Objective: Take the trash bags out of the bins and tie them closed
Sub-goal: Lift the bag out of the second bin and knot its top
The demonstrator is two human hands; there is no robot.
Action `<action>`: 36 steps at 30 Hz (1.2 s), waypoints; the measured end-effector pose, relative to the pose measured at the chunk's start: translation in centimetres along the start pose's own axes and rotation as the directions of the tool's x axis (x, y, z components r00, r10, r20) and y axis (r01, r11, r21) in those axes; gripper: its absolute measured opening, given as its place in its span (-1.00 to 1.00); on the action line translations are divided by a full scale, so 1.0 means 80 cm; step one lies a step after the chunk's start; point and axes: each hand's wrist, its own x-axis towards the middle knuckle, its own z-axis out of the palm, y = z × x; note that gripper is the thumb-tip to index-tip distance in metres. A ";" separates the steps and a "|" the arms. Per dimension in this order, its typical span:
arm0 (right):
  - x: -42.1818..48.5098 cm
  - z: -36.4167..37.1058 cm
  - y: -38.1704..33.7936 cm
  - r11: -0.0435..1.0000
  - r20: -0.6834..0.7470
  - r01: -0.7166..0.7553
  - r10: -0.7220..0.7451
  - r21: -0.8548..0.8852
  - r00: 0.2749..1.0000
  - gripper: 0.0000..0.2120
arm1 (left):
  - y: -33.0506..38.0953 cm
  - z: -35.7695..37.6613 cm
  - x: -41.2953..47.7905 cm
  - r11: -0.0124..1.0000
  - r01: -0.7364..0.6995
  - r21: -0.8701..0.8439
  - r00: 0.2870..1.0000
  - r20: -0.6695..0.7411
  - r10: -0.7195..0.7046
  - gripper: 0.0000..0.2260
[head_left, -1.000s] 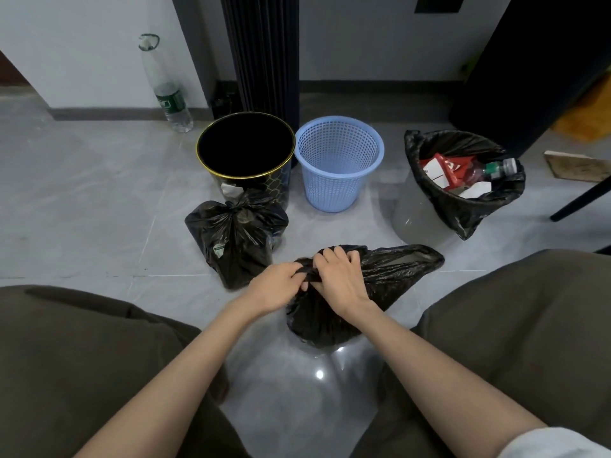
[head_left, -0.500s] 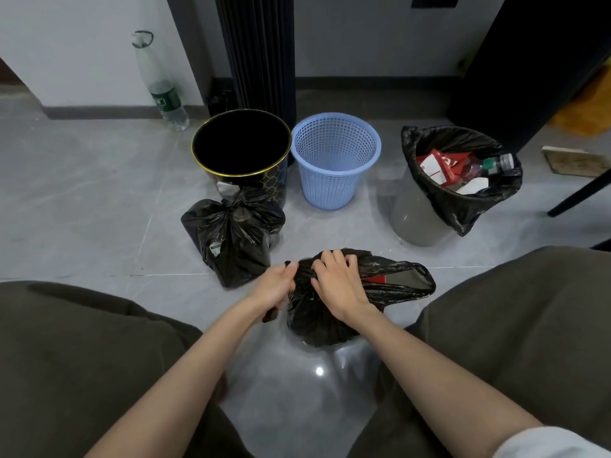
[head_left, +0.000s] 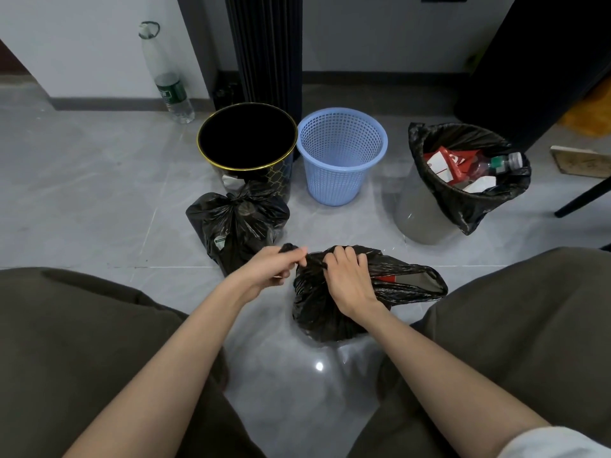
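A black trash bag (head_left: pixel 324 312) sits on the floor between my knees. My left hand (head_left: pixel 274 269) is closed on a twisted strand of its rim and holds it out to the left. My right hand (head_left: pixel 347 279) presses down on the gathered top of the same bag, whose right side (head_left: pixel 410 282) still gapes and shows something red inside. A second black bag (head_left: pixel 238 223), knotted at the top, rests to the left. Behind stand a black bin with a gold rim (head_left: pixel 248 150), a blue mesh basket (head_left: pixel 340 157) and a grey bin (head_left: pixel 423 209) lined with a full black bag (head_left: pixel 463 200).
A plastic bottle (head_left: pixel 168 81) leans on the wall at the back left. A dark ribbed column (head_left: pixel 264 47) rises behind the bins. A black chair leg (head_left: pixel 582 200) and a wooden board (head_left: pixel 578 160) lie at the right. My knees (head_left: pixel 82 342) frame the floor space.
My left hand has drawn a strand of the bag's rim out to the left, away from my right hand. The bag's open right side has sagged lower.
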 end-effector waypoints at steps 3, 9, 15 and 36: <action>-0.001 -0.002 -0.006 0.999 0.021 0.023 -0.022 -0.045 1.000 -0.92 | -0.007 0.003 0.009 0.906 0.102 -0.411 0.994 0.008 -0.108 -0.81; -0.004 -0.007 -0.008 0.990 0.077 0.102 -0.095 -0.095 0.993 -0.83 | -0.030 0.001 0.022 0.955 -0.036 -0.295 0.985 -0.172 -0.016 -0.87; -0.003 -0.010 -0.005 0.991 0.095 0.106 -0.098 -0.079 0.991 -0.85 | -0.061 -0.012 0.034 0.643 -0.053 0.764 0.964 -0.130 0.234 -0.72; -0.007 0.004 -0.013 0.979 -0.051 0.174 -0.180 -0.103 0.982 -0.86 | -0.021 0.018 0.022 0.732 -0.109 -0.673 0.987 -0.160 0.000 -0.75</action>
